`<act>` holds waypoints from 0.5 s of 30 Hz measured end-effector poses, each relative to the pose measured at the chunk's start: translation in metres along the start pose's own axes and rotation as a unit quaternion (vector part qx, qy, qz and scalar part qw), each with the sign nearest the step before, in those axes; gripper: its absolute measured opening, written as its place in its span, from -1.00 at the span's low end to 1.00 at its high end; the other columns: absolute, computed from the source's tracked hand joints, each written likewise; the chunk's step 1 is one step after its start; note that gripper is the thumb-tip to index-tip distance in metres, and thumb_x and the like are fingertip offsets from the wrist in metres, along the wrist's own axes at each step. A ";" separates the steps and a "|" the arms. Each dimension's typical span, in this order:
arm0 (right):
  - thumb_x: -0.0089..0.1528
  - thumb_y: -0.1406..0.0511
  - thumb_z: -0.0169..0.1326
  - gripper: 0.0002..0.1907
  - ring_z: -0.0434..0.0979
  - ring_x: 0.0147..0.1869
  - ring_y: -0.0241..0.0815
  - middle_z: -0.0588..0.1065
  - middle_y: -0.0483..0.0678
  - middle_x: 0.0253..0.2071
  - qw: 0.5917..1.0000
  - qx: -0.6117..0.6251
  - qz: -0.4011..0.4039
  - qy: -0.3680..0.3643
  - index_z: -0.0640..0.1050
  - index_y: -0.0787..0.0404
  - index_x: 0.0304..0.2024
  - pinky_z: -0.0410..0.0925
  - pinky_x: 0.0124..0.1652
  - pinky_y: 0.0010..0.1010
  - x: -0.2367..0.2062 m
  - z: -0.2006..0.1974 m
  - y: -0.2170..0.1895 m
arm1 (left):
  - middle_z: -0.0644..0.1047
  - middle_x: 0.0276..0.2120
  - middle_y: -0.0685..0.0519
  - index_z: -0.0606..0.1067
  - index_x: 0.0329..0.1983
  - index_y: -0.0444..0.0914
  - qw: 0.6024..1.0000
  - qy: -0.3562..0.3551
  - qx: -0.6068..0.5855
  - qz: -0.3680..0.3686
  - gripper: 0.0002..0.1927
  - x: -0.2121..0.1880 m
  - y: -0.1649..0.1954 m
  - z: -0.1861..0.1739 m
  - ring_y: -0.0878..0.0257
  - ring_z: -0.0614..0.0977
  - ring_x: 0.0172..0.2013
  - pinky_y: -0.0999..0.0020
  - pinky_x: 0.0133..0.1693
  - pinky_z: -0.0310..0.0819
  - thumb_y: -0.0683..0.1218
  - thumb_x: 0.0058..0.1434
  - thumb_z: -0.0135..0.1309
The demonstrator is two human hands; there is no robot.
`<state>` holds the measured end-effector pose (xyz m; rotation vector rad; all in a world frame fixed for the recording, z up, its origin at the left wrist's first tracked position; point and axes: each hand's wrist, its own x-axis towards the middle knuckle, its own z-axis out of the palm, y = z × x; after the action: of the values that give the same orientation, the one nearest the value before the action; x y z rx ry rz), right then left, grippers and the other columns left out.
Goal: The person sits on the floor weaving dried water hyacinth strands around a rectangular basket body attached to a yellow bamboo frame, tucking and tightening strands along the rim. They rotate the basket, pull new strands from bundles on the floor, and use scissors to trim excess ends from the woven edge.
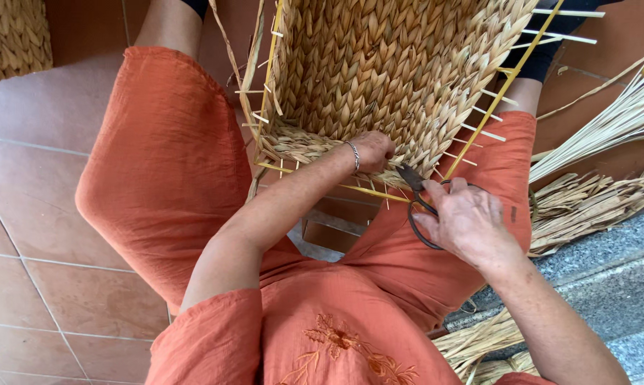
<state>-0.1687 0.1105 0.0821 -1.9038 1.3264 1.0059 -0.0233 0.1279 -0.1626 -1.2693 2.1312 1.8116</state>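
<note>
Between the knees, a woven basket (379,71) rests on the lap, rim toward the body. The left hand (373,151) pinches the basket's edge with fingers curled shut. The right hand (464,221) grips black scissors (416,187), fingers closed through the handles, blades touching the rim. Loose straw (593,199) lies to the right.

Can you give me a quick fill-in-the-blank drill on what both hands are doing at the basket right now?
1. The right hand holds a pair of dark ____.
2. The left hand presses on the woven ____ between the knees.
3. The left wrist wears a thin ____.
4. Loose straw lies to the person's ____ side.

Missing words: scissors; basket; bracelet; right
</note>
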 end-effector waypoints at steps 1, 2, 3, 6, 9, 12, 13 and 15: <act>0.11 -0.04 0.25 -0.35 0.58 -0.02 0.28 0.52 0.23 -0.09 1.000 0.005 0.004 -0.013 0.49 0.04 0.19 0.43 -0.07 0.13 0.003 0.003 -0.001 | 0.64 -0.21 -0.09 0.66 -0.24 -0.12 1.000 -0.007 0.002 -0.010 -0.81 0.002 0.002 0.001 -0.04 0.65 -0.10 0.10 -0.06 0.53 -0.13 0.05 0.22; 0.12 -0.04 0.25 -0.35 0.58 0.00 0.29 0.52 0.25 -0.07 1.000 0.011 0.008 -0.024 0.49 0.05 0.19 0.44 -0.05 0.13 0.005 0.006 -0.002 | 0.64 -0.21 -0.09 0.67 -0.24 -0.11 1.000 -0.014 0.005 -0.019 -0.81 0.002 0.003 0.001 -0.04 0.66 -0.10 0.10 -0.05 0.53 -0.13 0.06 0.20; 0.12 -0.04 0.25 -0.35 0.58 0.02 0.30 0.52 0.27 -0.06 0.999 0.017 0.013 -0.032 0.49 0.06 0.19 0.44 -0.03 0.12 0.008 0.008 -0.003 | 0.65 -0.20 -0.08 0.67 -0.24 -0.09 0.999 -0.021 0.009 -0.027 -0.81 0.003 0.004 0.001 -0.03 0.66 -0.10 0.10 -0.05 0.54 -0.14 0.07 0.19; 0.13 -0.03 0.24 -0.34 0.58 0.06 0.30 0.53 0.29 -0.03 0.997 0.045 0.030 -0.059 0.48 0.10 0.20 0.43 0.03 0.11 0.019 0.011 -0.005 | 0.64 -0.18 -0.06 0.66 -0.21 -0.08 0.998 -0.028 0.029 -0.043 -0.79 0.003 0.007 0.000 -0.05 0.64 -0.06 0.07 -0.05 0.53 -0.14 0.09 0.18; 0.14 -0.01 0.24 -0.34 0.58 0.08 0.30 0.55 0.28 -0.04 0.992 0.071 0.044 -0.091 0.46 0.06 0.23 0.42 0.09 0.10 0.026 0.011 -0.009 | 0.63 -0.15 -0.07 0.63 -0.14 -0.11 0.998 -0.024 0.042 -0.028 -0.79 0.004 0.011 0.000 -0.04 0.63 -0.03 0.05 -0.03 0.51 -0.13 0.14 0.15; 0.09 -0.04 0.27 -0.29 0.56 0.09 0.32 0.54 0.27 -0.03 0.993 0.074 0.048 -0.083 0.46 0.04 0.22 0.40 0.09 0.11 0.026 0.011 -0.013 | 0.62 -0.11 -0.09 0.59 -0.05 -0.11 0.998 -0.040 0.050 -0.026 -0.73 0.004 0.013 0.001 -0.05 0.63 0.00 0.03 -0.02 0.51 -0.17 0.17 0.10; 0.06 -0.06 0.29 -0.27 0.55 0.09 0.33 0.53 0.26 -0.02 0.994 0.071 0.047 -0.073 0.46 0.05 0.21 0.40 0.08 0.11 0.025 0.011 -0.014 | 0.62 -0.11 -0.08 0.58 -0.05 -0.11 0.998 -0.039 0.047 -0.024 -0.73 0.004 0.014 0.001 -0.05 0.63 0.00 0.03 -0.03 0.51 -0.18 0.17 0.10; 0.04 -0.11 0.29 -0.22 0.55 0.10 0.31 0.54 0.25 -0.02 0.993 0.063 0.043 -0.088 0.44 0.00 0.23 0.41 0.08 0.11 0.025 0.010 -0.014 | 0.62 -0.11 -0.07 0.57 -0.05 -0.10 0.998 -0.037 0.040 -0.019 -0.72 0.004 0.015 0.001 -0.05 0.63 -0.01 0.02 -0.03 0.51 -0.19 0.17 0.09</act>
<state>-0.1523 0.1114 0.0564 -1.6376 1.3461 1.0787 -0.0353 0.1262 -0.1529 -1.1982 2.1033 1.7120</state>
